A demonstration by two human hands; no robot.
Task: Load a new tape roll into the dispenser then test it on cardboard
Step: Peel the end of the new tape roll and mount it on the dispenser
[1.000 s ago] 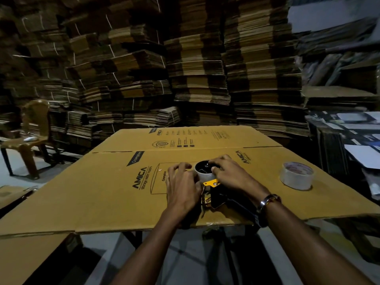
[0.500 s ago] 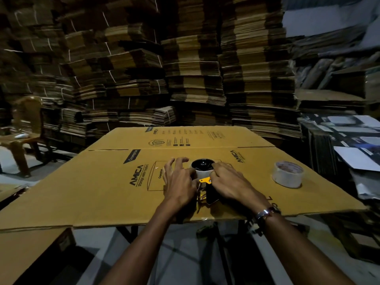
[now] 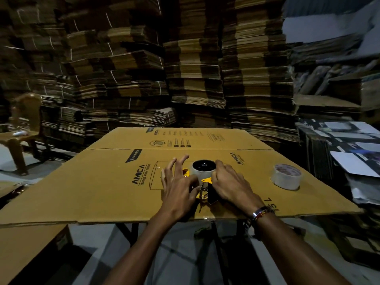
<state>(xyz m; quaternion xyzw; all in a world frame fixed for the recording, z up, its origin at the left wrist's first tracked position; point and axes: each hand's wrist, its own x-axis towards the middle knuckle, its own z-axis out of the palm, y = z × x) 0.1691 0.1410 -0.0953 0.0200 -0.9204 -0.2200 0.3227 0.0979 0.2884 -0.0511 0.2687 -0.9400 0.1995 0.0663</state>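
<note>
Here the dispenser (image 3: 205, 187) lies between the spread left hand (image 3: 178, 189) and right hand's (image 3: 231, 185) pressing grip

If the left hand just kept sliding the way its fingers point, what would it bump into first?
The left hand has its fingers spread, pointing away and slightly right. Probably nothing soon: its fingertips seem to pass just left of the tape roll on the dispenser, over bare cardboard. Depth is hard to judge, so it might graze the roll.
</note>
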